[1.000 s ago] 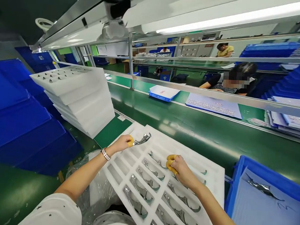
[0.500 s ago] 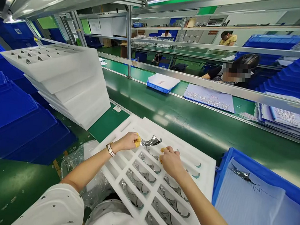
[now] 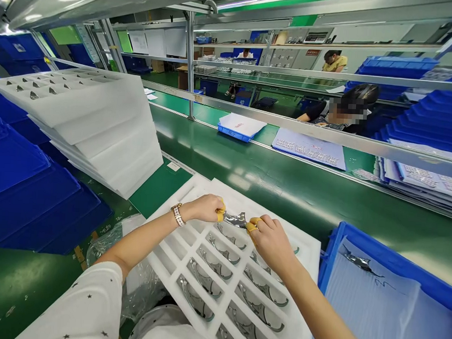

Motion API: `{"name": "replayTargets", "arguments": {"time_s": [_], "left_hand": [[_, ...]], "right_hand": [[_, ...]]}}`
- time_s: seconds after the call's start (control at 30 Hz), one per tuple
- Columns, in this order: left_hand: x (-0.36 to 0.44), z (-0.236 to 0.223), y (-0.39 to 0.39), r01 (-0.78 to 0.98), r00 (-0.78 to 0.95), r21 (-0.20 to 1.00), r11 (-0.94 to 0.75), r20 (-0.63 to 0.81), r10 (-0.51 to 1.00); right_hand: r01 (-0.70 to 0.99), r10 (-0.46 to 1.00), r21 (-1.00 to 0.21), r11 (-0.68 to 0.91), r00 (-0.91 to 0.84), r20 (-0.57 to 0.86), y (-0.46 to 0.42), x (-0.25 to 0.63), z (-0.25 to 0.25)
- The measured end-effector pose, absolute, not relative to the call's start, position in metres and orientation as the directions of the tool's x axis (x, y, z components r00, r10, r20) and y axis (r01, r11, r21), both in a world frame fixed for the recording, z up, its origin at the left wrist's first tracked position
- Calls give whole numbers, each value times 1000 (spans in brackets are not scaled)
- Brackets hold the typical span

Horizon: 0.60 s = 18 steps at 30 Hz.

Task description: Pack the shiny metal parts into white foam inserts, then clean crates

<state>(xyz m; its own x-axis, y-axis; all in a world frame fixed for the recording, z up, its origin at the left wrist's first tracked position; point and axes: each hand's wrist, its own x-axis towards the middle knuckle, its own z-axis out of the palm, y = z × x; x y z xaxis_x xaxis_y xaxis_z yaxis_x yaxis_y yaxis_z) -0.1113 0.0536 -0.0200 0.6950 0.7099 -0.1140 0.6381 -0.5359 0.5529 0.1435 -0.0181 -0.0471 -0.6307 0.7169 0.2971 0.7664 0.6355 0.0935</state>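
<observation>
left hand (image 3: 205,208) pinching one end of curved chrome part (image 3: 236,220), yellow finger cots (image 3: 220,214) on fingertips; right hand (image 3: 270,244) narrow, cotted fingertips pinching other end. part held over white foam tray (image 3: 304,258), chrome parts (image 3: 205,281) lying in tray slots. watch (image 3: 178,214) on left wrist. to right, blue bin (image 3: 361,235) with pale liner sheet (image 3: 370,305), single chrome piece (image 3: 360,263) on it. beyond tray, green conveyor surface (image 3: 322,203). to left, tall stack of foam trays (image 3: 100,134). co-worker (image 3: 341,112) seated across line.
</observation>
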Motion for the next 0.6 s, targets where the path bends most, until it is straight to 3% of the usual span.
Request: {"name": "replayTargets", "arguments": {"time_s": [0.2,0.3,0.4,0.6], "left_hand": [[-103,-46,82,656,505,666,-354,-39,862],[-108,-70,85,684,431,672,-285,-56,900],[-111,-91,81,672,429,693,-261,-77,900],[-110,-103,73,671,405,705,-230,-88,910]], "right_hand": [[815,874,-314,486,-450,184,-3,162,-94],[825,929,-441,352,-365,59,4,164,-110],[847,932,-450,284,-354,-80,10,156,-112],[940,913,-275,203,-283,-294,24,137,-97]]}}
